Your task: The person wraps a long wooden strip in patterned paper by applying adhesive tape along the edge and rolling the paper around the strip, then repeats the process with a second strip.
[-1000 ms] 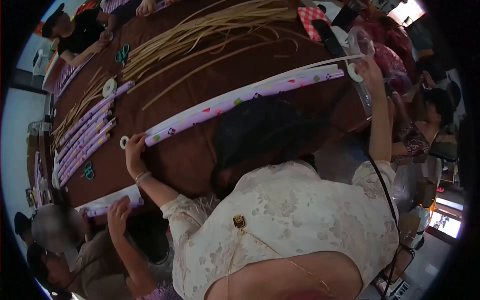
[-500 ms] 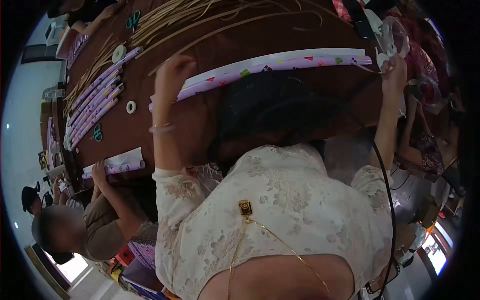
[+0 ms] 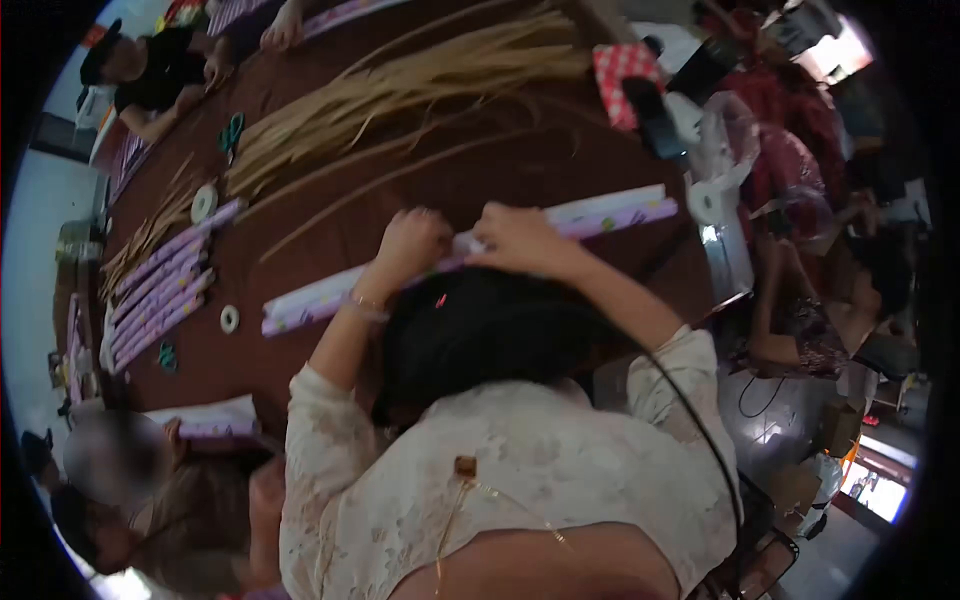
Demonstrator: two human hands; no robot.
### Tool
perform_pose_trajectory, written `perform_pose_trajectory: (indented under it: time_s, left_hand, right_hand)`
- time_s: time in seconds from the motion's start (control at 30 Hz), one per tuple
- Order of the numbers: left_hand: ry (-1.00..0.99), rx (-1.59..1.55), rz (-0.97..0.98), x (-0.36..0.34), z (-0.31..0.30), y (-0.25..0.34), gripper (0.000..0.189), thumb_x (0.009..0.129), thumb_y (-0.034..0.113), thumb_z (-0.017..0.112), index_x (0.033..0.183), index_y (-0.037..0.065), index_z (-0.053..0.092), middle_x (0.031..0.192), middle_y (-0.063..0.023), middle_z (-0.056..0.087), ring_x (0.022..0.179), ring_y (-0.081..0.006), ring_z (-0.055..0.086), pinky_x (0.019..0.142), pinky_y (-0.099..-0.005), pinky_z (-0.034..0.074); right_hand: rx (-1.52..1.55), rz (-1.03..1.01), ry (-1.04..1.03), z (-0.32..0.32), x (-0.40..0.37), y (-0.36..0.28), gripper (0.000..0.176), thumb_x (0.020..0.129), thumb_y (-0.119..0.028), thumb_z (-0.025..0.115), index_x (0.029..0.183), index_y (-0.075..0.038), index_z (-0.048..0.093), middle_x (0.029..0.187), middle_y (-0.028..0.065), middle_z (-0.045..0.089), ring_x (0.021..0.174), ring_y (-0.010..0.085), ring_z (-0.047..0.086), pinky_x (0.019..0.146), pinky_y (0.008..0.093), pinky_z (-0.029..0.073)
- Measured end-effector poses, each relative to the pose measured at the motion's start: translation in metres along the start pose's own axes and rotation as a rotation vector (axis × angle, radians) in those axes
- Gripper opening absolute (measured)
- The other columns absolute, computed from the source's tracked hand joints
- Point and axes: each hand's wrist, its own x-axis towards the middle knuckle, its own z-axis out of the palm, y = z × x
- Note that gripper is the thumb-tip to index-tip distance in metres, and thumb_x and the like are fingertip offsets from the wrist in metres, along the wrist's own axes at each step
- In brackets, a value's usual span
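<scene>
Lilac patterned paper makes the long roll (image 3: 640, 214) lying crosswise on the bench (image 3: 280, 372), its right end farther off. Left hand (image 3: 412, 245) and right hand (image 3: 520, 240) curl equally near its middle; grip unclear.

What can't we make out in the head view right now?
All in the head view:
- Long roll, middle part: hidden behind left hand and right hand.
- Fingertips of both hands: blurred; grip or light touch, can't tell.
- Far roll: cut off by the top edge.
- Near scissors: too small and blurred to tell open or closed.
</scene>
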Motion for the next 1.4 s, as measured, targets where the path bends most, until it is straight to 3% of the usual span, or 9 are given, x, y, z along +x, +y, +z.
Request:
perform_pose_trajectory:
  time_s: [0.37, 0.5, 0.7, 0.73, 0.87, 0.93, 1.17, 1.23, 1.4]
  left_hand:
    - [-0.121, -0.063, -0.053, 0.003, -0.001, -0.003, 0.004, 0.063, 0.020, 0.065, 0.064, 0.017, 0.068, 0.073, -0.0026, 0.061, 0.079, -0.0238, 0.057, 0.066, -0.0367, 0.044]
    - [-0.106, -0.104, -0.060, 0.002, 0.000, -0.001, 0.007, 0.064, 0.021, 0.067, 0.066, 0.015, 0.068, 0.073, -0.0028, 0.061, 0.080, -0.0236, 0.057, 0.068, -0.0363, 0.045]
    - [-0.161, -0.069, -0.073, 0.003, -0.003, 0.001, 0.009, 0.067, 0.023, 0.066, 0.070, 0.015, 0.069, 0.077, -0.0032, 0.062, 0.082, -0.0228, 0.057, 0.069, -0.0359, 0.045]
    - [-0.127, -0.014, -0.045, 0.002, 0.001, -0.001, 0.010, 0.067, 0.024, 0.065, 0.070, 0.016, 0.069, 0.079, -0.0031, 0.062, 0.082, -0.0230, 0.058, 0.069, -0.0354, 0.046]
    - [-0.203, -0.021, -0.033, 0.007, -0.001, -0.004, 0.009, 0.066, 0.024, 0.066, 0.070, 0.018, 0.069, 0.080, -0.0028, 0.062, 0.083, -0.0230, 0.058, 0.070, -0.0367, 0.046]
    - [-0.173, -0.002, -0.037, 0.008, -0.004, 0.000, 0.008, 0.065, 0.024, 0.066, 0.070, 0.018, 0.069, 0.079, -0.0029, 0.062, 0.082, -0.0232, 0.058, 0.069, -0.0366, 0.046]
    - [-0.141, -0.009, -0.040, 0.011, -0.007, 0.006, 0.005, 0.065, 0.018, 0.065, 0.065, 0.014, 0.068, 0.073, -0.0065, 0.061, 0.076, -0.0259, 0.058, 0.068, -0.0388, 0.046]
    - [-0.132, -0.003, -0.016, 0.010, 0.000, 0.001, 0.005, 0.065, 0.016, 0.064, 0.067, 0.013, 0.068, 0.073, -0.0079, 0.061, 0.075, -0.0268, 0.058, 0.067, -0.0397, 0.046]
    - [-0.109, -0.059, -0.016, 0.011, -0.012, 0.018, 0.006, 0.064, 0.011, 0.064, 0.067, 0.007, 0.067, 0.076, -0.0103, 0.061, 0.075, -0.0290, 0.057, 0.067, -0.0390, 0.046]
  right_hand:
    - [0.922, 0.164, 0.267, -0.030, -0.029, 0.038, 0.020, 0.084, -0.019, 0.056, 0.088, -0.001, 0.061, 0.091, 0.0070, 0.062, 0.083, 0.0161, 0.058, 0.076, 0.0282, 0.045]
    - [0.813, 0.279, 0.698, -0.096, -0.091, 0.040, 0.018, 0.088, -0.016, 0.053, 0.091, 0.000, 0.060, 0.092, 0.0055, 0.063, 0.086, 0.0100, 0.056, 0.076, 0.0233, 0.043]
    - [0.239, 0.303, 1.416, -0.223, -0.194, 0.084, 0.015, 0.090, -0.021, 0.046, 0.090, -0.009, 0.056, 0.068, -0.0081, 0.043, 0.055, -0.0008, 0.031, 0.045, 0.0161, 0.021]
    - [0.572, 0.071, 1.422, -0.262, -0.185, 0.036, 0.016, 0.090, -0.020, 0.045, 0.097, -0.007, 0.052, 0.073, -0.0047, 0.045, 0.058, -0.0005, 0.036, 0.046, 0.0158, 0.025]
    - [0.008, -0.165, 1.581, -0.347, -0.128, -0.095, 0.024, 0.090, -0.022, 0.048, 0.108, -0.005, 0.049, 0.072, 0.0004, 0.044, 0.062, 0.0062, 0.045, 0.058, 0.0197, 0.039]
    - [0.143, -0.232, 1.281, -0.341, -0.105, -0.139, 0.045, 0.084, -0.026, 0.053, 0.121, -0.001, 0.043, 0.076, 0.0066, 0.053, 0.065, 0.0181, 0.057, 0.064, 0.0285, 0.049]
    - [-0.074, 0.124, 1.436, -0.279, -0.187, 0.017, 0.044, 0.083, -0.028, 0.054, 0.119, -0.004, 0.046, 0.078, 0.0088, 0.056, 0.068, 0.0209, 0.058, 0.066, 0.0323, 0.048]
    - [-0.127, 0.310, 1.424, -0.260, -0.093, 0.024, 0.044, 0.083, -0.028, 0.055, 0.119, -0.005, 0.047, 0.079, 0.0096, 0.056, 0.069, 0.0218, 0.059, 0.066, 0.0335, 0.048]
    - [-0.346, 0.692, 1.375, -0.271, -0.201, 0.306, 0.043, 0.082, -0.030, 0.056, 0.118, -0.007, 0.049, 0.081, 0.0114, 0.058, 0.072, 0.0241, 0.059, 0.068, 0.0366, 0.048]
